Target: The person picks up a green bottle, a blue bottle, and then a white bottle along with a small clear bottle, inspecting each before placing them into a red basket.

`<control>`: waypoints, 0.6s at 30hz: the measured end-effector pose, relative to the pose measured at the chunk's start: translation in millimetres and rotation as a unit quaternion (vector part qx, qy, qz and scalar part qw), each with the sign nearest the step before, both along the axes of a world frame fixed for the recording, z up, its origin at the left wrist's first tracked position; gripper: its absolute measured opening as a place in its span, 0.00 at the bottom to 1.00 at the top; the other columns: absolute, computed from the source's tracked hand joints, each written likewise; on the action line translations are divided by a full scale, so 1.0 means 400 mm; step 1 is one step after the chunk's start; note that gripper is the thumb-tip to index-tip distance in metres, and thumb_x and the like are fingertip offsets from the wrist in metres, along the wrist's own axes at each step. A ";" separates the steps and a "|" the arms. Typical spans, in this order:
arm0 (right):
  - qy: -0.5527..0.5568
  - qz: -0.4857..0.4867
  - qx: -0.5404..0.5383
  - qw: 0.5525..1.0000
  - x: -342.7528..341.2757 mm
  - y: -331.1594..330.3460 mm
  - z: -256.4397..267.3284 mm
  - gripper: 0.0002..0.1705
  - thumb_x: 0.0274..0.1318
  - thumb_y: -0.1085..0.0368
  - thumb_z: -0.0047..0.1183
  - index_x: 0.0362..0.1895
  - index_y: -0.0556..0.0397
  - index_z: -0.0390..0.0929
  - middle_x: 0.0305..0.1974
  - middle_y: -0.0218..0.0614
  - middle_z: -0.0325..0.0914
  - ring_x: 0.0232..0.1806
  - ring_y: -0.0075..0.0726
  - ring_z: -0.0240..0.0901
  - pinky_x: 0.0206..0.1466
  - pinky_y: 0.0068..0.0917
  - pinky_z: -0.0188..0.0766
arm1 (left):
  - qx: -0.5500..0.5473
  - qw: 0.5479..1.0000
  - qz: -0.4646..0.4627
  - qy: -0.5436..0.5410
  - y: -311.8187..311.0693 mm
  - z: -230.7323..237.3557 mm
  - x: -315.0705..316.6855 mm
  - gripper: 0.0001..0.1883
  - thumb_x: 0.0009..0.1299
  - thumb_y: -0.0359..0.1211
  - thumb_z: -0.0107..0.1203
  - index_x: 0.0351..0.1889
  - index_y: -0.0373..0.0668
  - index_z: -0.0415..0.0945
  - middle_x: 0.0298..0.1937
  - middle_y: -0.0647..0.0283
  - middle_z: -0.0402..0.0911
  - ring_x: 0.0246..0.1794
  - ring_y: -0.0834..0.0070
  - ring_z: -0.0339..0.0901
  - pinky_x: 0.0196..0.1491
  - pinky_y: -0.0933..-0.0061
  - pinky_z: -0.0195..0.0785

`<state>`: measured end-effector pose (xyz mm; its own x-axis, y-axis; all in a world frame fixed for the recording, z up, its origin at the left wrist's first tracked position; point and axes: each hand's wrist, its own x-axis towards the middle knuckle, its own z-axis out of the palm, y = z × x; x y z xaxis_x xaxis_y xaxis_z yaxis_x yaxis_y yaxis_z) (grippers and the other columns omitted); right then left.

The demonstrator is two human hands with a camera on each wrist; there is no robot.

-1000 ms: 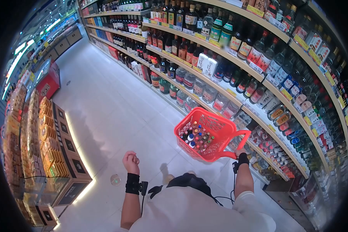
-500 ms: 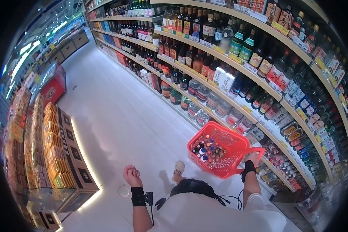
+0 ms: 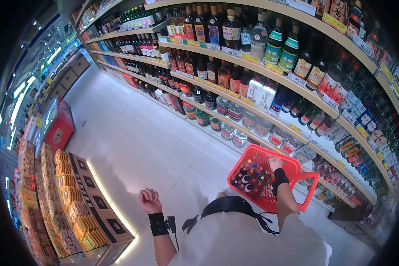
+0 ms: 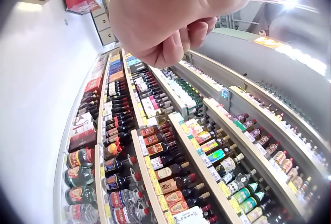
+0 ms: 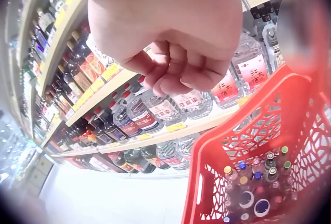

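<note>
Shop shelves (image 3: 262, 64) full of bottles line a pale floor (image 3: 133, 128). Loosely curled, the right hand (image 3: 275, 164) holds nothing, right over the red basket (image 3: 292, 167); the handle (image 3: 311, 191) stands beside that forearm and seems to hang on it. With glass bottles (image 5: 243, 172) inside, it likely handles heavy, stiff and clinky, best held mid-handle. Well apart, leftward, the left hand (image 3: 150, 201) hangs empty, fingers curled.

Head view faces forward and down; wrist views look closely past left hand (image 4: 173, 19) and right hand (image 5: 165, 40), all sharing shelves (image 3: 262, 66).
</note>
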<state>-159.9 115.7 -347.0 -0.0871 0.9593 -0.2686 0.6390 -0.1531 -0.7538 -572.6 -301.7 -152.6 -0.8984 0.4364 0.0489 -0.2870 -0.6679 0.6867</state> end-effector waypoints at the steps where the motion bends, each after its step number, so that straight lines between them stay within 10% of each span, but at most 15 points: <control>1: 0.006 -0.006 -0.005 1.000 -0.025 -0.001 0.007 0.16 0.52 0.59 0.51 0.19 0.54 0.80 0.17 0.38 0.78 0.23 0.35 0.78 0.31 0.37 0.72 | 0.016 1.000 -0.011 -0.002 0.012 0.006 -0.010 0.20 0.74 0.39 0.38 0.17 0.49 0.53 0.15 0.71 0.53 0.14 0.82 0.46 0.17 0.79 0.40; 7: 0.053 -0.004 0.015 0.998 -0.085 -0.019 0.075 0.15 0.54 0.61 0.53 0.19 0.55 0.80 0.14 0.33 0.75 0.13 0.26 0.70 0.19 0.28 0.65 | 0.032 0.966 -0.256 0.033 0.130 0.012 -0.127 0.21 0.73 0.37 0.44 0.17 0.48 0.52 0.14 0.73 0.49 0.13 0.83 0.43 0.17 0.78 0.36; 13: 0.036 -0.024 0.070 0.997 -0.096 -0.060 0.013 0.18 0.53 0.57 0.61 0.18 0.55 0.80 0.15 0.30 0.75 0.15 0.25 0.69 0.21 0.28 0.64 | -0.203 0.953 -0.225 0.022 0.367 0.062 -0.173 0.22 0.76 0.39 0.45 0.18 0.48 0.53 0.15 0.74 0.49 0.13 0.85 0.44 0.17 0.78 0.36; 18: 0.115 -0.191 -0.096 0.970 -0.134 -0.129 0.141 0.16 0.63 0.60 0.50 0.26 0.55 0.80 0.15 0.30 0.72 0.16 0.23 0.68 0.20 0.26 0.64 | -0.130 0.949 -0.286 0.038 0.537 0.008 -0.271 0.17 0.76 0.37 0.45 0.23 0.44 0.61 0.16 0.74 0.51 0.13 0.86 0.45 0.17 0.79 0.36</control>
